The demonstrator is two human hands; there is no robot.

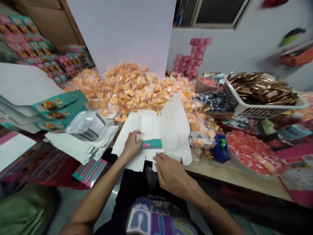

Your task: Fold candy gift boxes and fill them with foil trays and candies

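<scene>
An unfolded white carton (149, 125) lies in front of me at the table's edge, its large right flap raised. A teal strip with a pink mark (152, 143) shows across its middle. My left hand (132, 143) is on the carton's left side, fingers curled at the left end of the teal strip. My right hand (168, 169) has its fingers closed on the carton's near edge, below the strip; a small white flap shows beside the fingertips. Behind the carton spreads a big heap of wrapped orange pieces (132, 86).
Left are stacked white sheets (80, 147), a clear-wrapped stack (86, 125) and teal printed cartons (58, 109). Right are a blue tape dispenser (220, 150), a bowl of red packets (254, 151) and a white basket (264, 109) of brown packets. A white panel (127, 32) stands behind.
</scene>
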